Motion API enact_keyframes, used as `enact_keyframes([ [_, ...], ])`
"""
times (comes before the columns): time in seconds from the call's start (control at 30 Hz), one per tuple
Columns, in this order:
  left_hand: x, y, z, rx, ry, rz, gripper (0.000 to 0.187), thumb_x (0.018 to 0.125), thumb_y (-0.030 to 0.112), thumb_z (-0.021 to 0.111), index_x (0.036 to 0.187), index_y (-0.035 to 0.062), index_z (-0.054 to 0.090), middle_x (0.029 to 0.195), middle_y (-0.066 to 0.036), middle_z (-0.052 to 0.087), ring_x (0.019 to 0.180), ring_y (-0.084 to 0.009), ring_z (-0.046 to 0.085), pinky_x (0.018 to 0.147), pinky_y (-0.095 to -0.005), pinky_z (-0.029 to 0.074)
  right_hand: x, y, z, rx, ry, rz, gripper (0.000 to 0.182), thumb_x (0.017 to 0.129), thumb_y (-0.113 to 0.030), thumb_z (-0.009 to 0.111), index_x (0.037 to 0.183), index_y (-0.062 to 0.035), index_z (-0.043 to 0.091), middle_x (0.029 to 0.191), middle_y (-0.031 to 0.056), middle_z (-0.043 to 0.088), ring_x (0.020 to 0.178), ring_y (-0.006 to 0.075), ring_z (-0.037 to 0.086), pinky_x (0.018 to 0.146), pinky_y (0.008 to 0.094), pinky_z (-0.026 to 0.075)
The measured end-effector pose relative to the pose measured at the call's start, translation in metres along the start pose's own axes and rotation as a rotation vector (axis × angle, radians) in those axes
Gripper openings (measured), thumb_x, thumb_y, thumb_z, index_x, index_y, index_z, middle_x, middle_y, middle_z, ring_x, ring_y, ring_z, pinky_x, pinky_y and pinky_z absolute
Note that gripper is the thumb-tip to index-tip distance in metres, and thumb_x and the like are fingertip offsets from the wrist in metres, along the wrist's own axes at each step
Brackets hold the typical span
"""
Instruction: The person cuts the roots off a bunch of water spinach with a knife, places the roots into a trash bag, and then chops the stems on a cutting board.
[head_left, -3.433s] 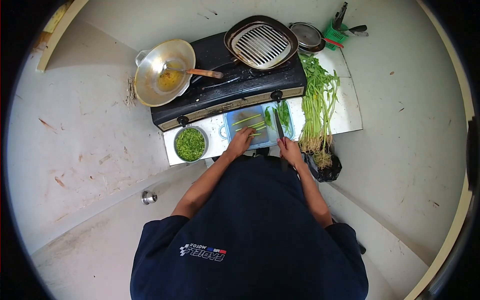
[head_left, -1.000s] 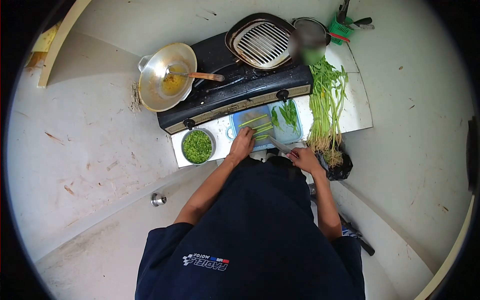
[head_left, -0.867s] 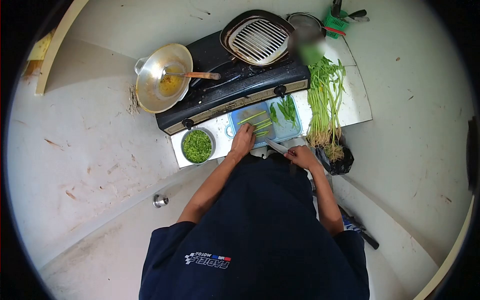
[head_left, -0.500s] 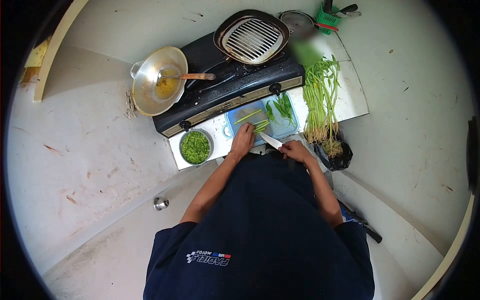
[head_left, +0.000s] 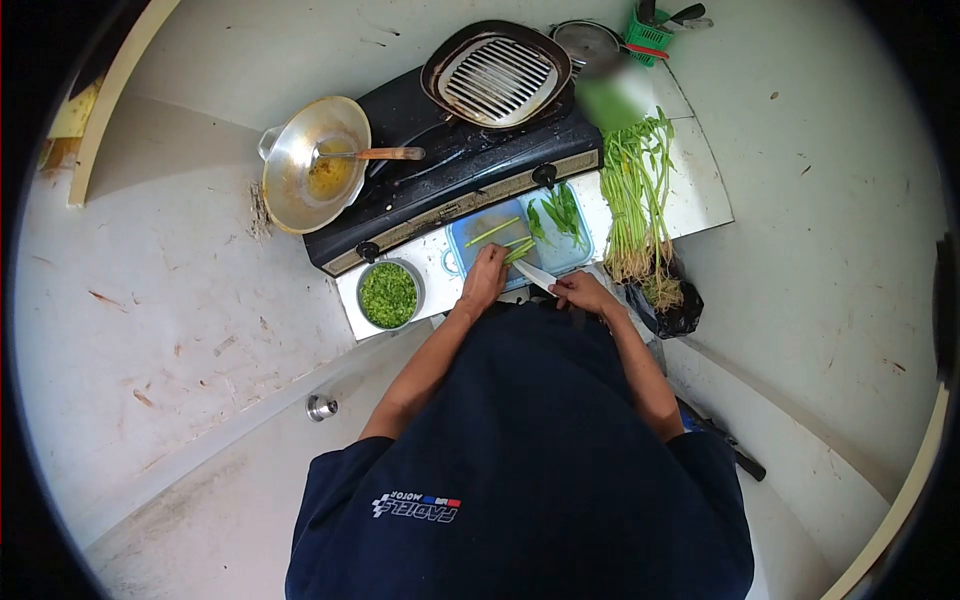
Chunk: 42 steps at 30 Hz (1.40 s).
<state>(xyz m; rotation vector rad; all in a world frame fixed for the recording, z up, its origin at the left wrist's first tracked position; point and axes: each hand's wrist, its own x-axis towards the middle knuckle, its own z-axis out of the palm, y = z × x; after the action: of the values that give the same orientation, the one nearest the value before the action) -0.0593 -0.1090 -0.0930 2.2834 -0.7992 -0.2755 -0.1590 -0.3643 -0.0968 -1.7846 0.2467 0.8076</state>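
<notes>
A blue cutting board (head_left: 500, 218) lies on the counter in front of the stove, with green stems (head_left: 494, 231) and a few leaves (head_left: 560, 212) on it. My left hand (head_left: 486, 278) presses down on the near ends of the stems. My right hand (head_left: 578, 293) grips a knife (head_left: 532, 274) whose blade points left, its tip at the stems beside my left fingers.
A steel bowl of chopped greens (head_left: 388, 294) sits left of the board. A bunch of long greens (head_left: 638, 190) lies to the right, above a black bag (head_left: 672, 318). Behind stand a black stove (head_left: 455, 170), a wok with a spoon (head_left: 308, 165) and a grill pan (head_left: 497, 72).
My right hand has swung the knife from pointing up along the board's right side to lying across, blade towards my left hand. The stems are gathered closer under my left hand.
</notes>
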Motion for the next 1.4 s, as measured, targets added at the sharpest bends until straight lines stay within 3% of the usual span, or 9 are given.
enact_keyframes([
  [0.57, 0.006, 0.011, -0.004, -0.048, -0.063, 0.019, 0.036, 0.085, -0.004, 0.068, 0.121, -0.0015, 0.063, 0.113, -0.02, 0.06, 0.111, -0.0414, 0.06, 0.098, -0.0468, 0.051, -0.003, 0.002, -0.003, 0.246, -0.046, -0.015, 0.037, 0.103, -0.035, 0.065, 0.109, 0.0011, 0.073, 0.08, 0.0085, 0.075, 0.06, 0.0133, 0.065, 0.057, 0.0293, 0.053],
  [0.77, 0.033, 0.036, 0.004, -0.037, -0.077, 0.096, 0.034, 0.087, -0.002, 0.07, 0.121, -0.0005, 0.064, 0.112, -0.02, 0.063, 0.108, -0.0419, 0.063, 0.095, -0.0474, 0.053, -0.032, 0.007, -0.015, 0.311, 0.053, -0.007, 0.036, 0.104, -0.033, 0.065, 0.106, 0.0025, 0.072, 0.078, 0.0087, 0.075, 0.057, 0.0125, 0.065, 0.056, 0.0278, 0.053],
  [1.03, 0.077, 0.059, 0.041, -0.1, -0.242, 0.164, 0.032, 0.092, 0.003, 0.066, 0.124, 0.0012, 0.064, 0.116, -0.02, 0.062, 0.112, -0.0422, 0.062, 0.097, -0.0489, 0.052, -0.074, 0.009, -0.033, 0.313, 0.251, 0.084, 0.041, 0.105, -0.036, 0.062, 0.103, 0.0035, 0.073, 0.078, 0.0078, 0.075, 0.058, 0.0127, 0.066, 0.058, 0.0277, 0.055],
  [1.17, 0.087, 0.062, 0.059, -0.058, -0.293, 0.212, 0.032, 0.088, 0.001, 0.065, 0.12, -0.001, 0.062, 0.114, -0.022, 0.059, 0.108, -0.0439, 0.062, 0.093, -0.0498, 0.054, -0.078, 0.012, -0.027, 0.252, 0.345, 0.135, 0.042, 0.103, -0.033, 0.063, 0.106, 0.0078, 0.074, 0.079, 0.0134, 0.076, 0.069, 0.0187, 0.073, 0.06, 0.0323, 0.06],
  [1.27, 0.087, 0.061, 0.063, -0.042, -0.374, 0.189, 0.032, 0.093, 0.006, 0.063, 0.126, 0.0018, 0.061, 0.119, -0.02, 0.059, 0.113, -0.0436, 0.061, 0.096, -0.0498, 0.053, -0.079, 0.017, -0.019, 0.253, 0.375, 0.162, 0.041, 0.103, -0.031, 0.064, 0.107, 0.0083, 0.074, 0.077, 0.0142, 0.076, 0.064, 0.0193, 0.073, 0.06, 0.0332, 0.06],
  [1.4, 0.079, 0.056, 0.072, 0.011, -0.315, 0.175, 0.035, 0.092, 0.005, 0.064, 0.126, 0.0019, 0.059, 0.119, -0.02, 0.059, 0.113, -0.043, 0.06, 0.095, -0.0497, 0.053, -0.09, 0.015, -0.015, 0.24, 0.407, 0.202, 0.044, 0.103, -0.035, 0.063, 0.1, 0.0068, 0.074, 0.074, 0.0122, 0.075, 0.061, 0.0189, 0.072, 0.059, 0.0326, 0.058],
])
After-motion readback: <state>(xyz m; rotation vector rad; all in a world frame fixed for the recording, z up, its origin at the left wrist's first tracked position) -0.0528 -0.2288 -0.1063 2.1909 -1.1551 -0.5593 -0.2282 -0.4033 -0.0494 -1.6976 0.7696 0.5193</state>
